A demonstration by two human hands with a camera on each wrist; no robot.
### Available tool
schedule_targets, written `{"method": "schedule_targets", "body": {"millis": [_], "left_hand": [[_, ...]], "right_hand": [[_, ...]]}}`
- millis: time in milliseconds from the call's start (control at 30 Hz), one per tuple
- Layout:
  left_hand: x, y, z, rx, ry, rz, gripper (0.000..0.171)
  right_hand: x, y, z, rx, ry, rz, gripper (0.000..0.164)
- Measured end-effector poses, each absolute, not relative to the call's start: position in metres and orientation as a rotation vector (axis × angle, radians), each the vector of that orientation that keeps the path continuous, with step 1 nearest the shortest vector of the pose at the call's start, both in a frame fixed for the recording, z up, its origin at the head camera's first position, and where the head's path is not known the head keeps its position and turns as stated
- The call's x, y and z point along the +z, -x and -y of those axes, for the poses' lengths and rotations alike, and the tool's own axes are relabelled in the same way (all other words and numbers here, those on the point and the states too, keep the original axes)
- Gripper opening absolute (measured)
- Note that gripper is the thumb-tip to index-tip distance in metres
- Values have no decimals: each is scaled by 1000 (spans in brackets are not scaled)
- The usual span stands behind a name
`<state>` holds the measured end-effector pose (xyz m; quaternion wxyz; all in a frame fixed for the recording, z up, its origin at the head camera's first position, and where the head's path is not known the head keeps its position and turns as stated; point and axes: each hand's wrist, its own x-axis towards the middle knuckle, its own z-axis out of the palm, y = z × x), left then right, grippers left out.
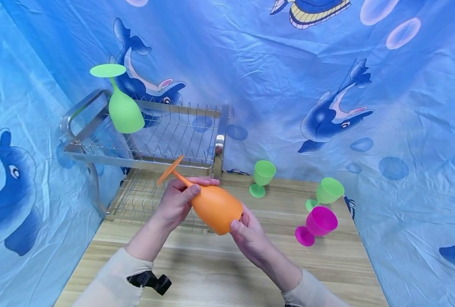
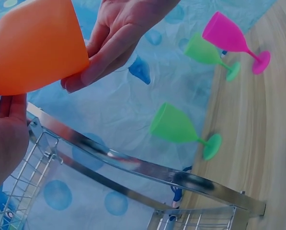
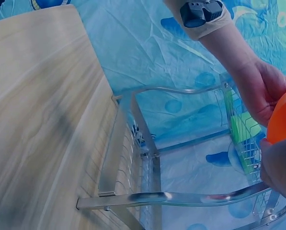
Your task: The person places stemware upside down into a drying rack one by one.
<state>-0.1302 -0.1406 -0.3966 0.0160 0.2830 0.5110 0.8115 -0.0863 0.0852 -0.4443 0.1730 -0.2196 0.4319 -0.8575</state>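
An orange goblet [image 1: 217, 209] is held in the air, tilted, its foot to the upper left and its rim to the lower right. My left hand [image 1: 176, 201] grips it where the stem meets the bowl, thumb on the near side. At the rim, my right hand [image 1: 252, 237] pinches the bowl's edge with the thumb outside. In the left wrist view the goblet's bowl [image 2: 37, 48] lies between both hands. Only part of the orange bowl [image 3: 284, 120] shows in the right wrist view. A green goblet [image 1: 125, 108] stands upside down on the rack's upper tier.
A two-tier metal dish rack [image 1: 143, 164] stands at the back left of the wooden table [image 1: 212, 273]. Toward the back right stand a green goblet [image 1: 264, 173], another green goblet [image 1: 329, 190] and a magenta goblet [image 1: 321, 221]. Blue dolphin-print cloth [image 1: 258, 85] hangs around the table.
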Motion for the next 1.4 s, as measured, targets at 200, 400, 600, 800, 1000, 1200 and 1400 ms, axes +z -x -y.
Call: {"method": "schedule_targets", "body": {"millis": [200, 400, 600, 800, 1000, 1200, 1400], "left_hand": [[-392, 130, 146, 2520, -868, -1625, 19], [-382, 126, 152, 2517, -822, -1630, 18], [-356, 123, 173, 2448, -751, -1748, 17], [-309, 124, 202, 2308, -731, -1889, 22], [-249, 132, 225, 2169, -661, -2066, 22], [-202, 150, 236, 1963, -477, -2444, 28], [-179, 184, 241, 1786, -343, -2694, 37]], "right_hand": [[-442, 85, -86, -2395, 716, -1253, 66], [-440, 88, -99, -2327, 783, -1425, 81], [-427, 108, -116, -2267, 905, -1834, 74], [-403, 140, -108, -2240, 1070, -2272, 68], [-382, 173, -80, -2177, 1211, -2571, 69], [-382, 198, -56, -2055, 1074, -2773, 76], [-384, 207, -41, -1995, 894, -2881, 81]]}}
